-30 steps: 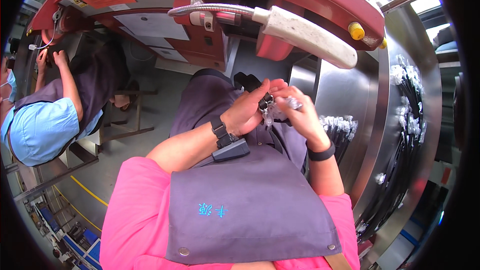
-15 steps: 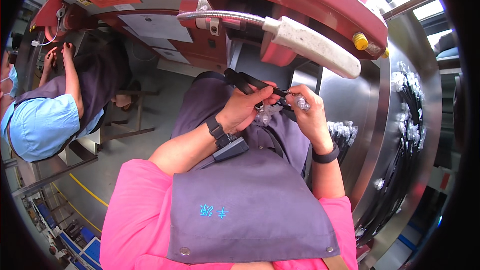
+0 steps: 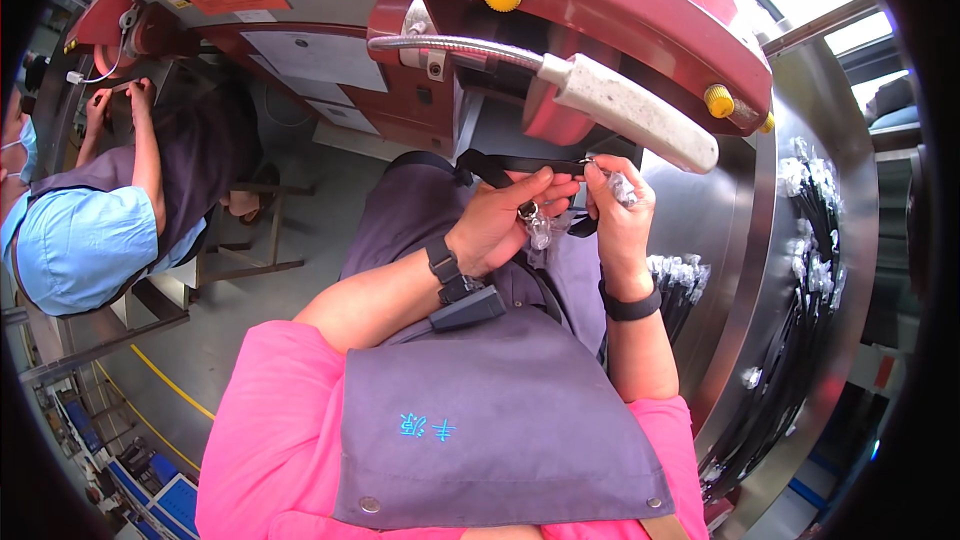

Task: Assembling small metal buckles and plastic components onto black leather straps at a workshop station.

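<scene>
A black strap [image 3: 540, 164] stretches between my two hands over my lap, its looped far end near my knee. My left hand [image 3: 497, 224] is closed on the strap, thumb on top. From that hand hangs a metal clasp wrapped in clear plastic [image 3: 538, 227]. My right hand [image 3: 624, 220] pinches the strap's other end between thumb and fingers. A second plastic-wrapped fitting [image 3: 622, 188] pokes out by those fingers. The strap's lower part is partly hidden behind my hands.
A red machine [image 3: 600, 25] with yellow knobs and a pale lamp [image 3: 640, 112] on a flexible neck overhangs my hands. At right, metal trays hold bunches of black straps [image 3: 790, 340] with plastic-wrapped ends. A co-worker in a blue shirt [image 3: 105, 235] sits at left.
My right hand has moved slightly right and the strap between my hands is straighter and more level. The hanging wrapped clasp has shifted slightly right.
</scene>
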Motion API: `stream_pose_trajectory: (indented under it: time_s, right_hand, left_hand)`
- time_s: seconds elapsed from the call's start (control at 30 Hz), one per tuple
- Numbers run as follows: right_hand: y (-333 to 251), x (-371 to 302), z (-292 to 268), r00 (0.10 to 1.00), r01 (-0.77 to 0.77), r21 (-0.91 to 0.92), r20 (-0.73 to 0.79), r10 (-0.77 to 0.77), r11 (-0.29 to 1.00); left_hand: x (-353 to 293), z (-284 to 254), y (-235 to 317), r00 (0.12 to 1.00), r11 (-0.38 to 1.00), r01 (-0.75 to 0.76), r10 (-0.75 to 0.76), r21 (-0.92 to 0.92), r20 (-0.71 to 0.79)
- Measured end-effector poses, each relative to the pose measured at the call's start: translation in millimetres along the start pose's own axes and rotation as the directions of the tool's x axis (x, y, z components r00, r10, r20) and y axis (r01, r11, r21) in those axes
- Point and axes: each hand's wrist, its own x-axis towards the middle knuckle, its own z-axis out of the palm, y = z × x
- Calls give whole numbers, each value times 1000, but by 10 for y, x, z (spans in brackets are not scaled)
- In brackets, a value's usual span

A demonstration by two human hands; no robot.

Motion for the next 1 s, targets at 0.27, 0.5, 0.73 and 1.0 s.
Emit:
stream_pose_trajectory:
  time_s: [0.27, 0.5, 0.73, 1.0]
  right_hand:
    - [-18, 135, 70, 1000, -17, 92, 9, 17, 996]
    - [-31, 194, 72, 998, -66, 101, 21, 64, 993]
    - [-39, 232, 84, 995, -98, 80, 32, 96, 992]
    - [-11, 243, 75, 995, -103, 109, 14, 102, 989]
  left_hand:
    - [43, 69, 2, 1000, 998, -16, 15, -57, -8]
    - [57, 73, 3, 999, 997, -47, 46, -69, -15]
    - [86, 40, -17, 999, 994, -47, 44, -99, -33]
    - [98, 68, -15, 999, 994, -30, 26, -104, -44]
